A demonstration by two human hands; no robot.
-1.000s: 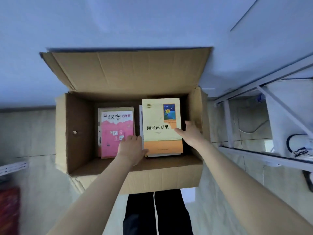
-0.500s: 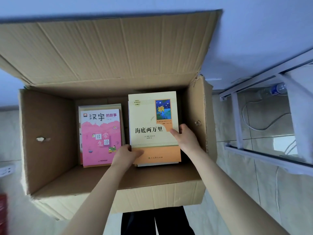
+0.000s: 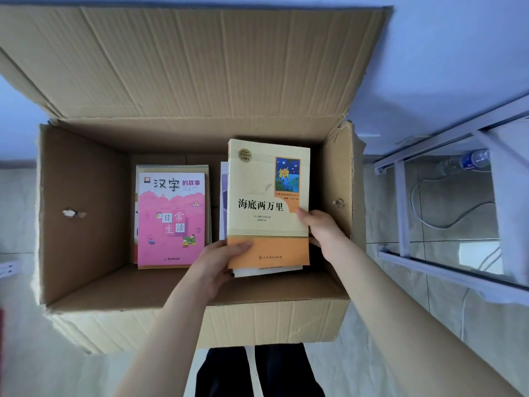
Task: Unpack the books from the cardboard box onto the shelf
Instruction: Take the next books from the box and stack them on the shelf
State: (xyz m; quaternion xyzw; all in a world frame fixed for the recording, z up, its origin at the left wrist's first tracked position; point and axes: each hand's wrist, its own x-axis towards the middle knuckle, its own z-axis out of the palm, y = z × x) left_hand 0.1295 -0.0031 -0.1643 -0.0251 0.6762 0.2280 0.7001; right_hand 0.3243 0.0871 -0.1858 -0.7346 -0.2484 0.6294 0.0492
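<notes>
- While the yellow book (image 3: 266,196) sits inside the cardboard box (image 3: 86,173), the left hand (image 3: 213,267) pinches its seven o'clock corner.
- The right hand (image 3: 323,233) grips its four o'clock edge.
- A pink book (image 3: 171,222) lies at nine o'clock.

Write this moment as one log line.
left hand: grips yellow-and-orange book, lower left corner | right hand: grips same book, right edge | pink book: flat in cardboard box

a clear water bottle (image 3: 469,161) with a blue label lies on the pale tiled floor (image 3: 452,202) at far right; a white cable (image 3: 412,200) loops on the tiles just beside it; dark trousers (image 3: 286,373) show at the bottom
</notes>
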